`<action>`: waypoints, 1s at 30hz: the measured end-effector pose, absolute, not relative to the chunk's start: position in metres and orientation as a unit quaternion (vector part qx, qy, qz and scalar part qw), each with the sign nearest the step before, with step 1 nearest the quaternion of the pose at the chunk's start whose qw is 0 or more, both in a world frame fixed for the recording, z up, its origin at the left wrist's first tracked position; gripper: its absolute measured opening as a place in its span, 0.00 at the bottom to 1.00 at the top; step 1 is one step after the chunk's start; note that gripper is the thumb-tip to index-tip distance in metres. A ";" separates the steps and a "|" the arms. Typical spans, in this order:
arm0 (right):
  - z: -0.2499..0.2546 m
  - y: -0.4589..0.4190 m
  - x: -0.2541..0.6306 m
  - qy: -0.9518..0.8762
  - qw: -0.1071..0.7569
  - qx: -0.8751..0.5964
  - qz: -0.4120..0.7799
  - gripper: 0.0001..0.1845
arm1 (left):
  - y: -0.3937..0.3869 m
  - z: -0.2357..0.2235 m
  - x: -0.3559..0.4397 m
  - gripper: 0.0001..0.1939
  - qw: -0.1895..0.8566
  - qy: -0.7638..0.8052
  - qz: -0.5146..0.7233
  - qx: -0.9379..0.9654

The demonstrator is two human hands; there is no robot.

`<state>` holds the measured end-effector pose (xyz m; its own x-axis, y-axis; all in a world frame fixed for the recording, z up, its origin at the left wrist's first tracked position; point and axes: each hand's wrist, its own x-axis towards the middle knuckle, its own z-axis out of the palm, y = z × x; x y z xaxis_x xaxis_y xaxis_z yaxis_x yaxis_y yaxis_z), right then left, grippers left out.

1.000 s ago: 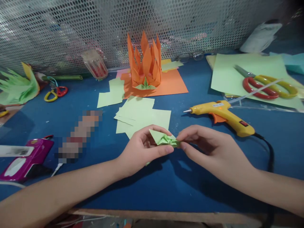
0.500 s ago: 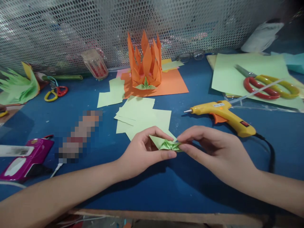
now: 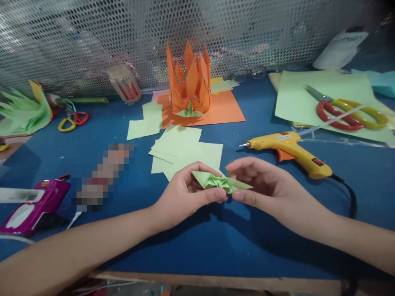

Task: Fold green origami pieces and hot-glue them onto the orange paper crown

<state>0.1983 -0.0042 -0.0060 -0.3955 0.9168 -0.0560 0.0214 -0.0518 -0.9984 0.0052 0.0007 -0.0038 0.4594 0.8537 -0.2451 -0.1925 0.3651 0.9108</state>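
A piece of light green paper, folded into pleats at its middle with a point at each end, is pinched between the thumb and fingers of my left hand. My right hand curves around the paper's right point. Its thumb lies at the paper's lower edge, perhaps touching, while its index finger is lifted away and the fingers stand apart. Just beyond my hands lie several light green paper squares. Behind them stands an orange folded-paper flower, with a small green folded piece at its base.
A yellow glue gun lies right of my hands, its cord running toward me. Scissors rest on green sheets. To the left are a purple device, small scissors and a clear jar. A perforated metal panel closes the back.
My right hand has loosened its pinch and its index finger has risen off the paper. The paper's right point now shows. My left hand keeps its hold.
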 end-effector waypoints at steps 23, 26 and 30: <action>-0.001 -0.003 0.202 -0.581 0.316 -0.389 0.641 0.21 | -0.001 0.001 0.005 0.16 0.714 0.386 0.351 0.468; -0.001 -0.005 0.201 -0.595 0.338 -0.381 0.621 0.16 | 0.001 0.001 0.006 0.16 0.737 0.380 0.343 0.442; -0.001 -0.007 0.201 -0.585 0.357 -0.363 0.631 0.15 | 0.002 0.001 0.008 0.15 0.750 0.369 0.354 0.420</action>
